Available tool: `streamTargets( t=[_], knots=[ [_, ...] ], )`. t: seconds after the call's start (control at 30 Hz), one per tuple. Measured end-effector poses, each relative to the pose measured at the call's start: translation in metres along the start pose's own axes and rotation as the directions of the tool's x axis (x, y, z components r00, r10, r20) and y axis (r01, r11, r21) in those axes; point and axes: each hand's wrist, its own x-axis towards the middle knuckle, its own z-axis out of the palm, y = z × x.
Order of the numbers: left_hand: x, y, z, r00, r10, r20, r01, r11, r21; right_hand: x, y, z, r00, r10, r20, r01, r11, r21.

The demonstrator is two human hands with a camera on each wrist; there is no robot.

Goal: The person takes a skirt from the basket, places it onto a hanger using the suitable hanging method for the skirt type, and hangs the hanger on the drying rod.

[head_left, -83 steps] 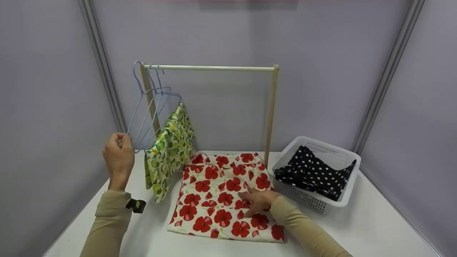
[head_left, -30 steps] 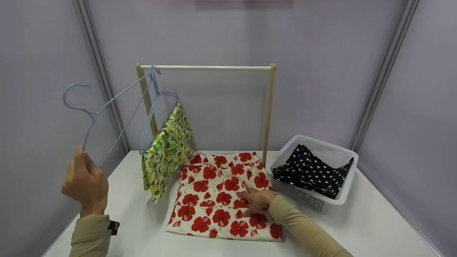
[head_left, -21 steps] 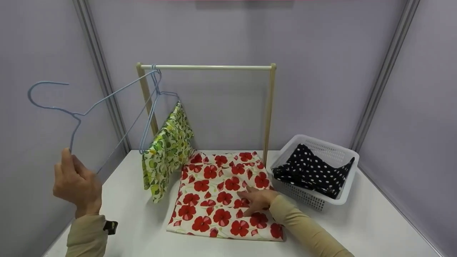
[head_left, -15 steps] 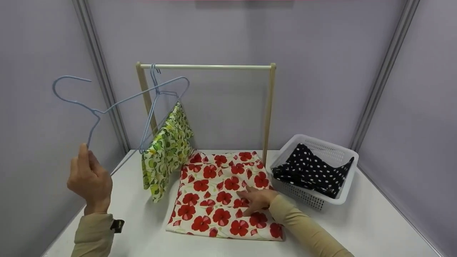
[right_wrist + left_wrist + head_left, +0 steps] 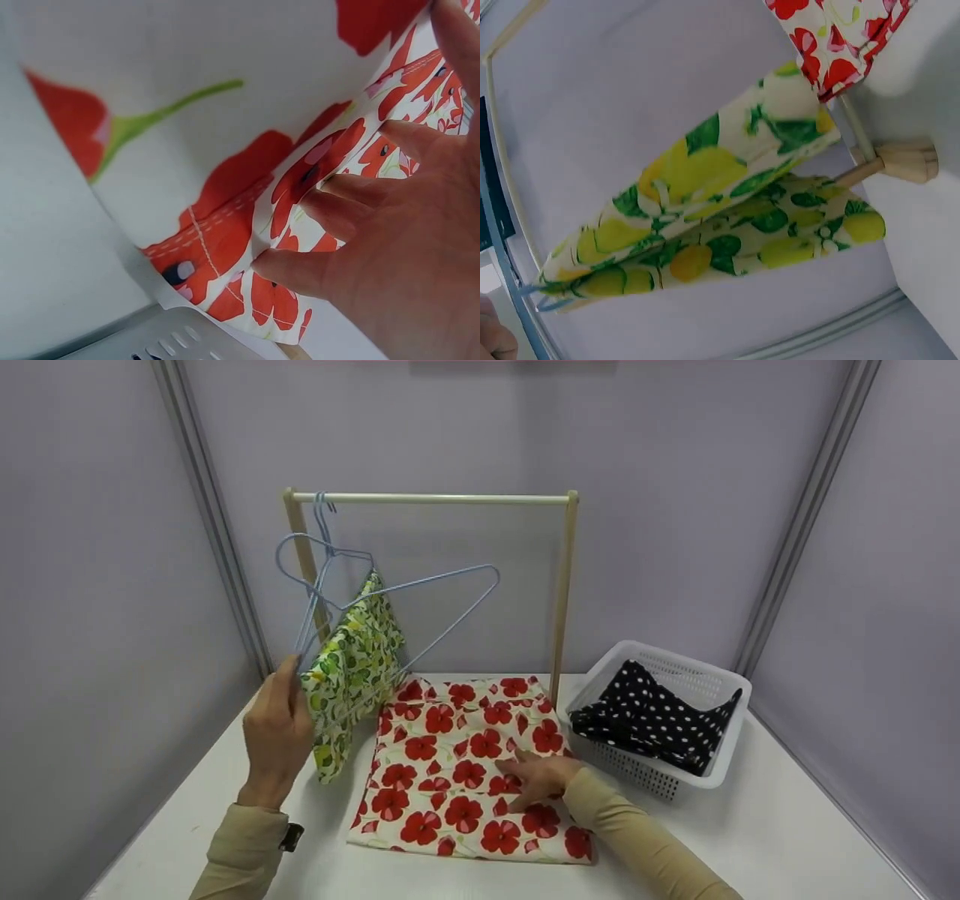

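Note:
My left hand (image 5: 276, 735) pinches a light blue wire hanger (image 5: 435, 578) by one lower side, its hook up and to the left, off the rack. The hanger's far arm reaches right, over the red-flowered cloth. That cloth (image 5: 454, 795), white with red poppies, lies folded flat on the table. On it rests my right hand (image 5: 544, 777), fingers spread and fairly straight; the right wrist view shows the fingertips (image 5: 274, 266) on the fabric. A lemon-print cloth (image 5: 697, 176) hangs folded over another hanger, right beside my left hand.
A small clothes rack with wooden posts and a pale rail (image 5: 442, 499) stands at the back, hangers (image 5: 321, 514) bunched at its left end. At right, a white basket (image 5: 739, 727) holds a black polka-dot cloth (image 5: 660, 724). Grey panels (image 5: 862, 622) enclose the table.
My left hand took the hanger off the rail and drew it left. It has since turned the hanger and brought it back right, toward the flowered cloth. My right hand stayed put.

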Motion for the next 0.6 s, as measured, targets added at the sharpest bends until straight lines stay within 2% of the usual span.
streamTargets(
  t=[0.13, 0.27, 0.37, 0.43, 0.53, 0.6],
  knots=[
    [-0.010, 0.009, 0.012, 0.993, 0.017, 0.118, -0.009, 0.997, -0.071, 0.000, 0.001, -0.001, 1.000, -0.006, 0.010, 0.006, 1.000, 0.013],
    [-0.026, 0.014, 0.031, 0.979, 0.020, 0.203, 0.008, 0.991, -0.132, -0.001, 0.001, -0.002, 1.000, -0.002, 0.016, 0.002, 1.000, 0.031],
    [-0.044, 0.013, 0.047, 0.969, 0.000, 0.248, 0.035, 0.990, -0.139, -0.001, 0.001, -0.003, 1.000, -0.008, 0.020, 0.008, 0.999, 0.037],
    [-0.057, 0.012, 0.057, 0.959, -0.036, 0.281, 0.076, 0.988, -0.134, -0.001, 0.001, -0.003, 1.000, -0.014, 0.023, 0.013, 0.999, 0.042],
    [-0.074, 0.013, 0.070, 0.933, -0.117, 0.340, 0.163, 0.981, -0.109, -0.001, 0.001, -0.002, 1.000, -0.012, 0.025, 0.011, 0.999, 0.049],
    [-0.083, 0.014, 0.077, 0.903, -0.169, 0.395, 0.223, 0.970, -0.095, 0.000, 0.001, -0.002, 1.000, -0.009, 0.020, 0.009, 0.999, 0.033]
  ],
)
